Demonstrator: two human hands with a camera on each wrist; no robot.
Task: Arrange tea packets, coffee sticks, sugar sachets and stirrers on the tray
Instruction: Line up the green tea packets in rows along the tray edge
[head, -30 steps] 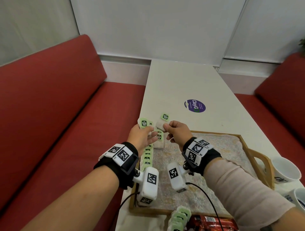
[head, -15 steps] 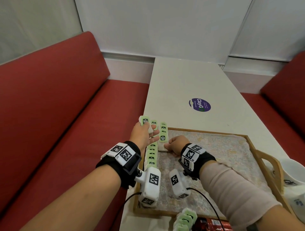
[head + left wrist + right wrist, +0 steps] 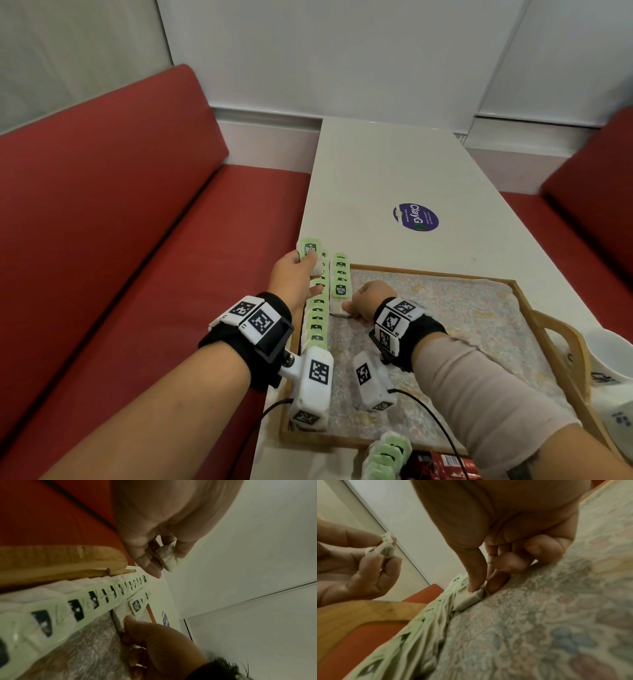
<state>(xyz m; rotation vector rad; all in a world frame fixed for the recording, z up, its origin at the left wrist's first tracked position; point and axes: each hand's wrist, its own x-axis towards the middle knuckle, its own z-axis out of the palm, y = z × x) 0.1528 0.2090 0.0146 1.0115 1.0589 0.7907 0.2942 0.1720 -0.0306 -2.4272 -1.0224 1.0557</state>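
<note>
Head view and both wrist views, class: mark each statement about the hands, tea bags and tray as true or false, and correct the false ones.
1. The left hand pinches a green-tagged tea bag clear of the rows. True.
2. The right hand is raised high above the wooden tray. False: it is low on the floral cloth, pinching the nearest bag of the short row.
3. A long row of green-tagged tea bags runs along the tray's left edge. True.
4. The round purple sticker lies inside the tray. False: it lies on the white table, beyond the tray.
5. White cups stand left of the tray. False: they stand to its right.
</note>
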